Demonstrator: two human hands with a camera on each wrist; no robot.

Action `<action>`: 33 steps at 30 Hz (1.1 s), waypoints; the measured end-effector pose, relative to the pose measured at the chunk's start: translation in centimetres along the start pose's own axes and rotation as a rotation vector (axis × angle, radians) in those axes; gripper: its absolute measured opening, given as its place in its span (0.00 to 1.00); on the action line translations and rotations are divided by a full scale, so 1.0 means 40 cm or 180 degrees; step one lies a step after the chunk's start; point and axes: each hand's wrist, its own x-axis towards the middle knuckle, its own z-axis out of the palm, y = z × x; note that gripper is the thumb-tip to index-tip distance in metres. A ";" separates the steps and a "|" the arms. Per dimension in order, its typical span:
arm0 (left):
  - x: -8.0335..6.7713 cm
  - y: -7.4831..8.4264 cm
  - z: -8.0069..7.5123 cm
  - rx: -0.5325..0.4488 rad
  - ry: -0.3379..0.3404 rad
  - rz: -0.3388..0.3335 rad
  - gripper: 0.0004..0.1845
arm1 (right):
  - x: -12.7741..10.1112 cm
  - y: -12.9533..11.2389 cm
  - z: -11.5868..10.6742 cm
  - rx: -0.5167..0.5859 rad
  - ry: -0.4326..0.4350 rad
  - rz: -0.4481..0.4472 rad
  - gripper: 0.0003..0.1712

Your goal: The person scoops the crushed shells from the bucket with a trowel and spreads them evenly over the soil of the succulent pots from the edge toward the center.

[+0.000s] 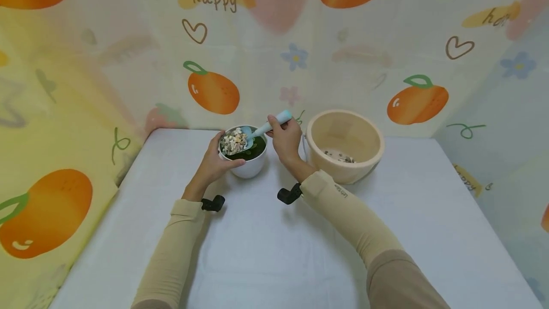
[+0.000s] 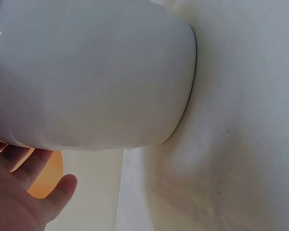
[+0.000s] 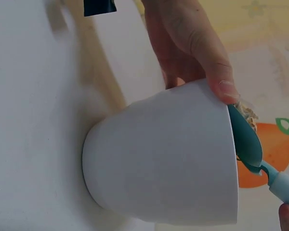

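A white flowerpot (image 1: 249, 169) with dark green plant leaves (image 1: 257, 148) inside stands toward the back of the table. My left hand (image 1: 214, 162) grips it from the left, the thumb at the near rim, as the right wrist view also shows. In my right hand (image 1: 286, 141) is the pale blue handle of a small trowel (image 1: 271, 124). Its blade (image 3: 245, 139) tilts over the pot's mouth, heaped with small mixed pebbles (image 1: 234, 141). The trowel and pebbles hide part of the leaves. Up close, the left wrist view is mostly filled by the pot's smooth side (image 2: 96, 77).
Just right of the pot stands a larger cream bucket (image 1: 343, 170) with some pebbles (image 1: 340, 156) on its bottom. A white cloth (image 1: 266, 252) covers the table. Behind hangs a curtain (image 1: 266, 61) printed with oranges and hearts.
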 end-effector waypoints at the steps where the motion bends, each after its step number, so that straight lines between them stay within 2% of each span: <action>1: 0.000 -0.001 0.001 0.0004 0.0010 0.0008 0.61 | -0.001 -0.001 0.000 -0.0007 0.0009 0.0003 0.14; 13: 0.000 -0.002 0.004 -0.0036 0.0008 0.0036 0.61 | -0.006 -0.007 0.009 -0.0108 0.0087 -0.0227 0.14; 18: 0.002 -0.006 0.009 -0.0102 0.0049 0.0058 0.61 | -0.008 -0.007 0.010 -0.0077 0.0118 -0.0222 0.14; 26: -0.011 0.000 0.027 -0.0085 0.0279 0.0085 0.61 | -0.006 -0.011 0.000 0.0131 0.0136 -0.0158 0.12; 33: -0.027 0.008 0.040 0.0060 0.0473 0.0069 0.63 | -0.013 -0.016 0.010 -0.0029 0.0101 -0.0311 0.13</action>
